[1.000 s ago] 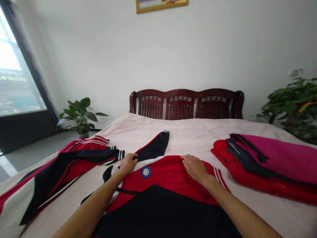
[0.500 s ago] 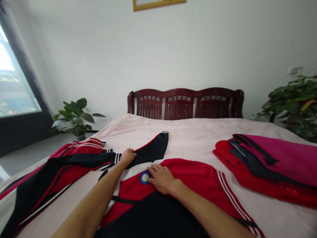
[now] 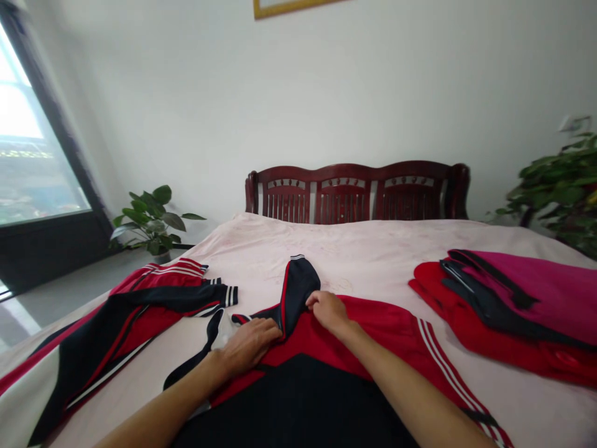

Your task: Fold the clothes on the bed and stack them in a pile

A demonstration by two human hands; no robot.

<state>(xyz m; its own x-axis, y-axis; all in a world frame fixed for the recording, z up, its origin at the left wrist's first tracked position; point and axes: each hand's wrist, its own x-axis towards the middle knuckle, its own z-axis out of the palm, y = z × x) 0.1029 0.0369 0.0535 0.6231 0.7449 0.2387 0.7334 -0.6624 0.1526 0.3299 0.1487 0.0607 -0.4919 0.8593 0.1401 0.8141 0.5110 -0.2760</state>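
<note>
at centre frame we have swung the dark sleeve (image 3: 298, 287) inward over the jacket (image 3: 373, 330); left hand (image 3: 249, 345) presses flat, fingers open, right hand (image 3: 329, 309) pinches the sleeve.

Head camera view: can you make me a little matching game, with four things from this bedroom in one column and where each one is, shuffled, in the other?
Things:
1. dark sleeve
2. folded clothes pile
3. broad-leaved plant
4. headboard

Places:
A. on the floor by the window
B. against the wall at the far end of the bed
C. on the bed's right side
D. between the left hand and the right hand

Pairs: 1-D, 2-C, 3-A, 4-B.
</note>
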